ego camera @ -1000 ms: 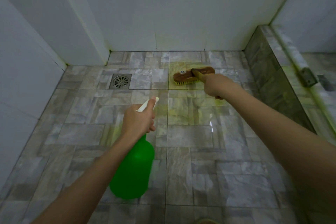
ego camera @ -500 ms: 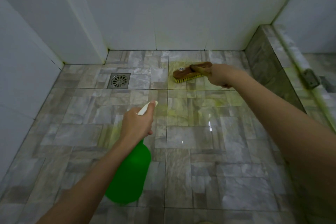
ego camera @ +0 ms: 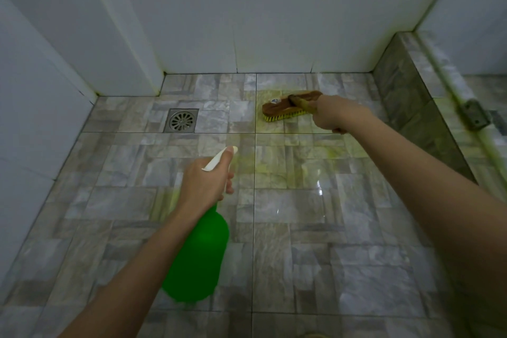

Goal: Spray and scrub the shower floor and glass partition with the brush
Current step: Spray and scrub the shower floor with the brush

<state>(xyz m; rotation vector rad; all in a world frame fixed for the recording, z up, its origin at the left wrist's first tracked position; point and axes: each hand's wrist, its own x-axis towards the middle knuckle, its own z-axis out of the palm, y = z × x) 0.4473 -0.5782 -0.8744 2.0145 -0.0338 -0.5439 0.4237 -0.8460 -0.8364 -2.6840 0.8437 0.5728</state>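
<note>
A brown wooden scrub brush (ego camera: pixel 288 105) with yellow bristles rests bristles-down on the grey stone-pattern shower floor (ego camera: pixel 301 228), near the back wall. My right hand (ego camera: pixel 333 114) grips its handle from the right. My left hand (ego camera: pixel 204 185) holds a green spray bottle (ego camera: pixel 199 255) by its white trigger head, nozzle aimed forward over the middle of the floor. Yellow-green cleaner stains the tiles between the bottle and the brush. The glass partition's lower edge (ego camera: pixel 450 85), streaked yellow-green, runs along the right curb.
A square metal floor drain (ego camera: pixel 181 120) sits at the back left. White walls close the back and left sides. A raised stone-tiled curb (ego camera: pixel 411 107) with a metal bracket (ego camera: pixel 474 118) bounds the right side.
The brush and my right hand have slid a little away toward the back wall. My left hand keeps the bottle in nearly the same place.
</note>
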